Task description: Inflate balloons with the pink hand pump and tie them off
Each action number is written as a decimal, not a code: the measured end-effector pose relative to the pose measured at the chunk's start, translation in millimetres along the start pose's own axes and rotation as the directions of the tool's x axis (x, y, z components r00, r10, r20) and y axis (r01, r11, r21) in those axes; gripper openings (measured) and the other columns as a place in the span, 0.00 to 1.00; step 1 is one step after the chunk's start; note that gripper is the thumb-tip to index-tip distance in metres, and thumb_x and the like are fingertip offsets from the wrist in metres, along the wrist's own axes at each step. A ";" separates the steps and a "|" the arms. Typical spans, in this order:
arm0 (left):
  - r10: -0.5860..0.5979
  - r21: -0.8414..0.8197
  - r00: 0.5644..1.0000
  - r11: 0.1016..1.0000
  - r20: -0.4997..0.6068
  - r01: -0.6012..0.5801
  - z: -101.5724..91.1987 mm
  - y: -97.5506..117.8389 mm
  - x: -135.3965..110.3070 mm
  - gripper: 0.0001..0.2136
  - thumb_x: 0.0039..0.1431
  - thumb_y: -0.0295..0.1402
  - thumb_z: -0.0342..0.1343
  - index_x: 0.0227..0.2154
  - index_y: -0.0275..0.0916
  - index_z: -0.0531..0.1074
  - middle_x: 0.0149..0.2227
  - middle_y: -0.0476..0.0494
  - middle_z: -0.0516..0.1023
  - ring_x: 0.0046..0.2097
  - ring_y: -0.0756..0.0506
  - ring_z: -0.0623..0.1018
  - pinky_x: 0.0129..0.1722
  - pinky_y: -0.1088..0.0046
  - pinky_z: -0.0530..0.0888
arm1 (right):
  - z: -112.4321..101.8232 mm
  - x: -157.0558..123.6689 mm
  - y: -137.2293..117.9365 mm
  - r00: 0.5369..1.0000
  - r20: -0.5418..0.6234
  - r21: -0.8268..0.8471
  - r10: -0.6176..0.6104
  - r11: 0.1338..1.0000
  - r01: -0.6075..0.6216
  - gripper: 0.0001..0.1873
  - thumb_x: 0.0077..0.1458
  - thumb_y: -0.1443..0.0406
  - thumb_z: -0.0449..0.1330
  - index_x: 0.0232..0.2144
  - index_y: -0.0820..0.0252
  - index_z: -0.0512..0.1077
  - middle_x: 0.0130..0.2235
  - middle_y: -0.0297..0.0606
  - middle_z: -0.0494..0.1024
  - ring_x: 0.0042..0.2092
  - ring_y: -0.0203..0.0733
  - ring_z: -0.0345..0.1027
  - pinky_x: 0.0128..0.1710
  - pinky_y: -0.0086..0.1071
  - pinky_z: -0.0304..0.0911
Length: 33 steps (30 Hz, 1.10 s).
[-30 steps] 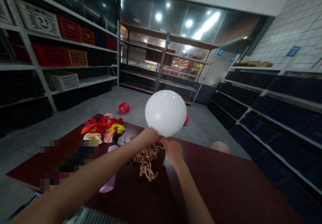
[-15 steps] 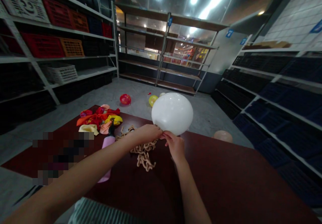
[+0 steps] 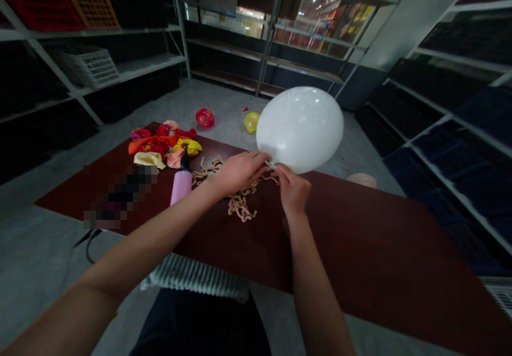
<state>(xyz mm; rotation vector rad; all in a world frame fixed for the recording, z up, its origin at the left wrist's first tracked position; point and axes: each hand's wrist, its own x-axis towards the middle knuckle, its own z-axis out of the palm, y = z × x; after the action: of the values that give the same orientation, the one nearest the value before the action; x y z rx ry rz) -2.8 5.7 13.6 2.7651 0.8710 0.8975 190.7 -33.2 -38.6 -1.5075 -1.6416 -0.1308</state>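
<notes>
An inflated white balloon [image 3: 301, 127] hangs above the dark red table [image 3: 360, 238], held by its neck. My left hand [image 3: 239, 172] pinches the neck from the left, fingers closed. From the right, my right hand [image 3: 293, 188] is closed on the same neck. Under my hands lies a tangle of tan string [image 3: 239, 198]. A pink hand pump [image 3: 181, 183] lies on the table to the left, and a heap of uninflated coloured balloons [image 3: 162, 145] sits at the table's far left corner.
A red balloon [image 3: 205, 117] and a yellow balloon [image 3: 252, 121] lie on the grey floor beyond the table. A pale balloon [image 3: 362, 179] shows past the far edge. Shelving with crates lines the left, back and right walls. A blurred patch covers part of the table's left.
The view has tilted down and moved closer. The white balloon has shifted to the right and up in view. Both hands stay closed on its neck.
</notes>
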 end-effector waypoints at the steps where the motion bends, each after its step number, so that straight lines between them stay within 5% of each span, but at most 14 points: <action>1: -0.009 -0.025 1.000 1.000 0.003 0.009 -0.9 -4.2 -7.6 0.08 0.71 0.30 0.52 0.47 0.34 0.72 0.44 0.37 0.77 0.45 0.41 0.76 0.45 0.65 0.72 | 1.2 -0.8 1.8 1.000 -0.013 -0.013 -0.006 1.000 0.006 0.15 0.66 0.59 0.55 0.42 0.51 0.82 0.34 0.31 0.85 0.32 0.39 0.80 0.34 0.30 0.69; 6: 0.031 -0.017 0.972 0.999 0.234 -0.028 -2.5 -28.8 -40.9 0.04 0.66 0.27 0.57 0.42 0.37 0.75 0.43 0.42 0.76 0.46 0.42 0.76 0.45 0.68 0.70 | 6.5 -4.0 1.7 1.000 -0.001 -0.010 -0.016 1.000 0.016 0.13 0.65 0.61 0.56 0.43 0.51 0.81 0.34 0.31 0.85 0.33 0.39 0.80 0.36 0.31 0.70; 12: -0.038 0.224 0.921 0.973 0.387 -0.054 -0.4 -21.6 -37.3 0.03 0.58 0.27 0.64 0.35 0.37 0.77 0.40 0.40 0.76 0.43 0.40 0.75 0.42 0.68 0.68 | 10.3 -7.5 -9.3 1.000 0.013 0.018 0.027 0.999 -0.027 0.12 0.64 0.61 0.58 0.43 0.50 0.81 0.32 0.30 0.85 0.29 0.37 0.78 0.35 0.31 0.68; 16: -0.026 0.181 0.940 0.983 0.341 -0.039 -3.0 -23.7 -32.3 0.04 0.60 0.24 0.58 0.32 0.36 0.76 0.39 0.39 0.75 0.42 0.40 0.75 0.41 0.66 0.68 | 12.1 -8.3 -9.6 0.995 -0.031 0.150 0.096 0.985 -0.091 0.12 0.63 0.58 0.58 0.41 0.50 0.82 0.30 0.30 0.84 0.26 0.36 0.76 0.33 0.31 0.68; 20: -0.088 -0.145 0.970 0.982 0.226 0.123 -11.9 -37.4 -29.6 0.02 0.64 0.28 0.56 0.37 0.36 0.72 0.38 0.42 0.76 0.40 0.43 0.75 0.41 0.67 0.68 | 10.2 -1.2 -11.7 0.975 -0.040 0.321 0.217 0.927 -0.193 0.13 0.61 0.57 0.59 0.41 0.51 0.82 0.28 0.29 0.83 0.23 0.34 0.72 0.30 0.31 0.68; 23: -0.236 -0.446 0.959 0.850 0.155 0.281 -18.5 -45.3 -21.6 0.05 0.64 0.33 0.56 0.37 0.37 0.70 0.35 0.45 0.75 0.36 0.45 0.74 0.37 0.69 0.68 | 6.1 12.8 -21.2 0.954 -0.033 0.437 0.298 0.863 -0.255 0.13 0.58 0.56 0.61 0.41 0.52 0.82 0.27 0.30 0.82 0.22 0.33 0.69 0.27 0.30 0.66; 29: -0.336 -0.915 0.929 0.305 0.157 0.265 -40.9 -47.5 7.7 0.12 0.60 0.31 0.59 0.45 0.37 0.66 0.33 0.47 0.75 0.35 0.48 0.76 0.37 0.72 0.71 | 4.0 56.1 -50.7 0.942 0.015 0.695 0.335 0.674 -0.251 0.15 0.56 0.55 0.62 0.37 0.58 0.81 0.24 0.32 0.80 0.20 0.32 0.65 0.23 0.30 0.61; 33: -0.381 -0.958 0.917 0.200 0.117 0.205 -67.6 -45.7 28.4 0.09 0.58 0.30 0.60 0.41 0.35 0.71 0.36 0.46 0.74 0.36 0.50 0.76 0.39 0.74 0.71 | 9.2 83.0 -65.5 0.924 0.055 0.800 0.378 0.538 -0.267 0.16 0.54 0.53 0.63 0.36 0.59 0.80 0.23 0.34 0.80 0.20 0.33 0.66 0.22 0.29 0.59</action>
<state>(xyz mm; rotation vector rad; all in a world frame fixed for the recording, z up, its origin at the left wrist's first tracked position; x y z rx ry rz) -44.8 54.6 71.2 1.3618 0.5039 1.0477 140.4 18.1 39.6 -1.0104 -1.0271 0.6458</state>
